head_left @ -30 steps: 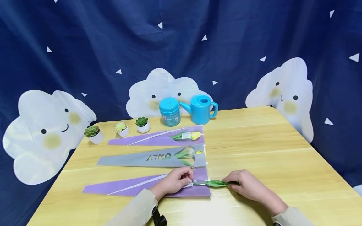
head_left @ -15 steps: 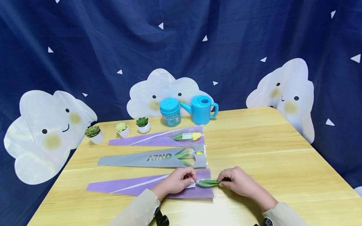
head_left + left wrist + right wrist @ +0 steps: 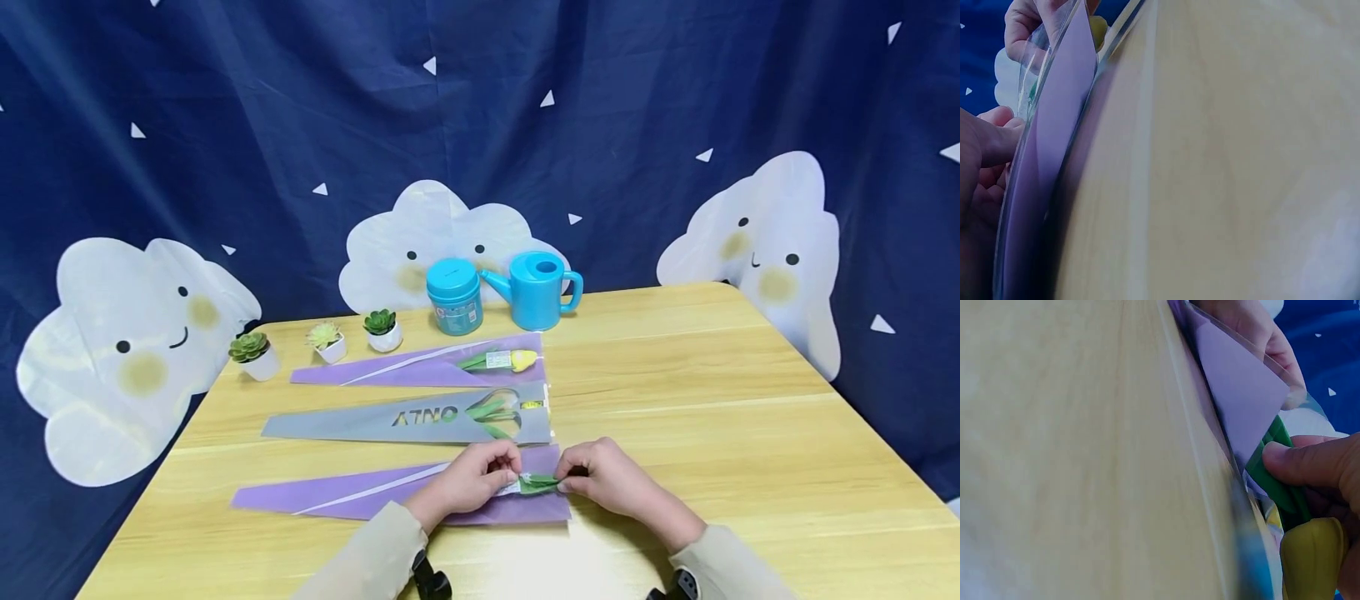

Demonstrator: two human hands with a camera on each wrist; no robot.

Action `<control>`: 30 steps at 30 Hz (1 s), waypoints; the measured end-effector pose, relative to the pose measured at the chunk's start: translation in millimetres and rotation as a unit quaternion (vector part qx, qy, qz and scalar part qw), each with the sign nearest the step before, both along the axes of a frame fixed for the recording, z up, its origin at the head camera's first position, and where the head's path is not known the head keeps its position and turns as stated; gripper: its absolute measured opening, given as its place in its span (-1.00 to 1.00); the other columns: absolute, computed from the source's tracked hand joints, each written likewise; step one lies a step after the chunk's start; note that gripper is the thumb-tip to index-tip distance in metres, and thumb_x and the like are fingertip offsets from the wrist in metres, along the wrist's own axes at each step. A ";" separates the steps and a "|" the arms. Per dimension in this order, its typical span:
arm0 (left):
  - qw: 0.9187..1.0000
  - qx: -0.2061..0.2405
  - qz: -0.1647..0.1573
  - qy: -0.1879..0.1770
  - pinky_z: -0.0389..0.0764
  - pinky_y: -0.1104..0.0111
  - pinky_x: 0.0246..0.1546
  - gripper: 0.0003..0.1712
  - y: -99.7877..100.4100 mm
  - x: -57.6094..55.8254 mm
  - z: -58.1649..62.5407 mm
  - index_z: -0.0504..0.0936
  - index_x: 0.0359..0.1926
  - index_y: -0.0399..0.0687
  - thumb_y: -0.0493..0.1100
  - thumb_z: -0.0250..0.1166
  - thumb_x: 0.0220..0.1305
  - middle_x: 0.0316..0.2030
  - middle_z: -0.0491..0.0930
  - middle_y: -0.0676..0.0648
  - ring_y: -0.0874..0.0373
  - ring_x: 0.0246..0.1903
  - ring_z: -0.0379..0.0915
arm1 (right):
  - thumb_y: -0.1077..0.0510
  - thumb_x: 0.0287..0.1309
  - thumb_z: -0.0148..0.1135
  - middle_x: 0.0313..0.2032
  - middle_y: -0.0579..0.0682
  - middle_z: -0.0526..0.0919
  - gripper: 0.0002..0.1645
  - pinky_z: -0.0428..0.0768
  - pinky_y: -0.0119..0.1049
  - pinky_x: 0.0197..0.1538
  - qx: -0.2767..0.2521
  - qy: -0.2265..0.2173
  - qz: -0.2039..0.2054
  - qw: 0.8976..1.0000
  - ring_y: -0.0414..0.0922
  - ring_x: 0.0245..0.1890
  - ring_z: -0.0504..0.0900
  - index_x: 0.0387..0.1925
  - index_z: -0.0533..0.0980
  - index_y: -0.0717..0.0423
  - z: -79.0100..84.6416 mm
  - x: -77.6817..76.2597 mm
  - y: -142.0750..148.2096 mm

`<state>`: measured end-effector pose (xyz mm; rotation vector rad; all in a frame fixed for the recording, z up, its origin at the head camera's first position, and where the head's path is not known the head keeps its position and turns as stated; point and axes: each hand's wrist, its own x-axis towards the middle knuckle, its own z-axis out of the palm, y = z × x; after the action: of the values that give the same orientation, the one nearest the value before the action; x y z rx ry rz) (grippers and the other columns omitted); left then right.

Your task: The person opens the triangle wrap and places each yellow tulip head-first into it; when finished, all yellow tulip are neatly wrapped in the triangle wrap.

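In the head view, my left hand [image 3: 472, 477] pinches the clear film of the nearest purple flower sleeve [image 3: 345, 493], close to its wide right end. My right hand [image 3: 607, 477] grips an artificial tulip by its green leaves [image 3: 536, 484], which lie partly inside the sleeve's mouth. The right wrist view shows the thumb on the leaves [image 3: 1279, 465], with the yellow tulip bloom [image 3: 1313, 559] below that hand. The stem farther in is hidden. Behind lie a grey sleeve [image 3: 330, 423] marked ONLY and another purple sleeve [image 3: 420, 367], each holding a yellow tulip.
Three small potted succulents [image 3: 256, 357] stand at the back left of the wooden table [image 3: 675, 375]. A blue lidded tub [image 3: 455, 298] and a blue watering can [image 3: 537, 292] are at the back middle. A dark blue cloud-print curtain [image 3: 480, 100] hangs behind.
My right hand has moved left with the tulip, and its leaves have slid farther into the purple sleeve. The left hand has kept its hold near the same spot.
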<state>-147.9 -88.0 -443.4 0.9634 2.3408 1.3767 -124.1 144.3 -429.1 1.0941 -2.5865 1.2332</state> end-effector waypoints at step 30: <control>0.999 0.026 0.012 -0.037 0.32 0.53 -0.43 -0.93 -3.8 12.4 28.7 0.44 -0.39 -0.28 -0.47 0.12 0.18 -0.49 0.42 -0.11 0.29 -0.51 0.24 | -0.06 0.10 0.24 -0.01 0.06 0.60 -0.43 0.52 -0.21 -0.03 0.101 -0.107 0.007 0.989 -0.13 -0.05 0.54 0.07 0.48 0.18 12.5 5.9 52.7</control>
<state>-135.5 -91.8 -414.7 0.8860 2.2787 1.4644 -118.2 197.0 -416.5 1.0670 -2.9253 1.1716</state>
